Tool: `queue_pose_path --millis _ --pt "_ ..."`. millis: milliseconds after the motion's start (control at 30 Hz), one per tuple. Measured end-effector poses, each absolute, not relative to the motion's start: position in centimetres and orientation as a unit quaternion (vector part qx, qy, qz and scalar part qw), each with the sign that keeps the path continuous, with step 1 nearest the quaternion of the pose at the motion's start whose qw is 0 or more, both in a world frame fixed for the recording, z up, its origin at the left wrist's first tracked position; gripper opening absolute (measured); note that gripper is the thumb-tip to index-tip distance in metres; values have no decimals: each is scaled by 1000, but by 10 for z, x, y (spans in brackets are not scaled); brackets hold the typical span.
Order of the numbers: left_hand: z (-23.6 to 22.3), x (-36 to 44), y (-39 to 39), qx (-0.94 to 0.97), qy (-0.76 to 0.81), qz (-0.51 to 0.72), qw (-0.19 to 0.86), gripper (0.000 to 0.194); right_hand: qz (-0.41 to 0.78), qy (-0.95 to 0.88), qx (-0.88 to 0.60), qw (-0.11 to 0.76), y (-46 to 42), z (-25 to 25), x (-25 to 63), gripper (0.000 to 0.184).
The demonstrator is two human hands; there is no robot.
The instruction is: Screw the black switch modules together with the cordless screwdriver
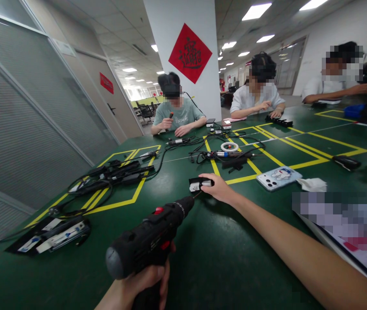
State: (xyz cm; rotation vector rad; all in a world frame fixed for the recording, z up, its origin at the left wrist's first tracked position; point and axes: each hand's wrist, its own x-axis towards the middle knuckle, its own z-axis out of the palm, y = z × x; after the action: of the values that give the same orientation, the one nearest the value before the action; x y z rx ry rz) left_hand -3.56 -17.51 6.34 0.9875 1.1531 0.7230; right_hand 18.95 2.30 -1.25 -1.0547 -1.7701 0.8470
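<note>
Black plastic pistol-shaped power drill, lower centre: probably heavy, stiff; left hand is gripping the handle, its natural hold. Small black-and-white block, mid-frame: probably light; right hand is pinching one end.

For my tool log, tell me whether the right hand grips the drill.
No, the left hand grips the drill.

From the wearer's head, a single camera faces forward and down, close over the hands, across the green surface toward the far pillar.
</note>
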Motion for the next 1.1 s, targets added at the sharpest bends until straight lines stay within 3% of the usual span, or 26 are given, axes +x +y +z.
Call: queue_pose_path --millis 333,1100 --pt "58 -38 -171 437 481 341 680 30 336 -736 -404 427 22 -9 195 46" --pt "56 -38 -170 419 493 341 682 33 320 -736 -409 434 23 -14 193 44"
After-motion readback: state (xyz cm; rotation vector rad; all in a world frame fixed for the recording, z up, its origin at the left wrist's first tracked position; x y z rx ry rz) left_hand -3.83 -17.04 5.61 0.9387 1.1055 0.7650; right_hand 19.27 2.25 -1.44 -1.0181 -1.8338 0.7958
